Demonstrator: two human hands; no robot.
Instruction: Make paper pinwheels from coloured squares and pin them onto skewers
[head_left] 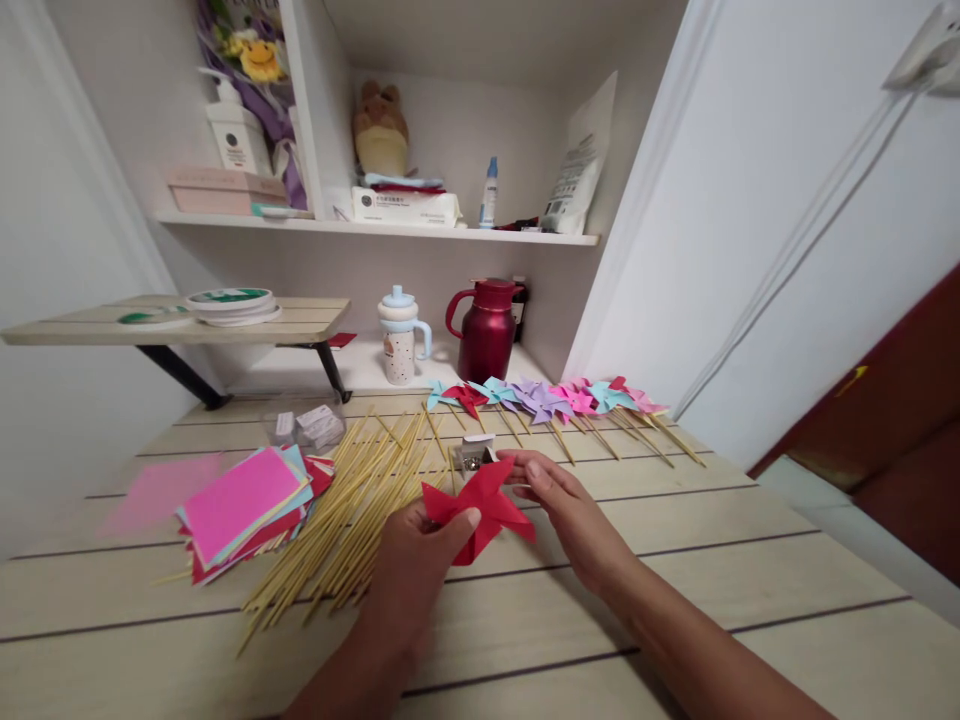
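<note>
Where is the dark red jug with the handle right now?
In the head view, the dark red jug stands at the back of the wooden table, under the white shelf, right of the pale lidded cup and behind the row of paper pinwheels.

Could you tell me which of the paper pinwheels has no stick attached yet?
The red pinwheel held in both hands; the finished ones lying in a row behind it all have sticks.

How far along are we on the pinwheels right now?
Done: a row of finished pinwheels on sticks lies at the back of the table. In hand: the left hand and right hand hold a red folded pinwheel, with no stick on it yet. Left: a pile of bare sticks and a stack of coloured paper squares.
</note>
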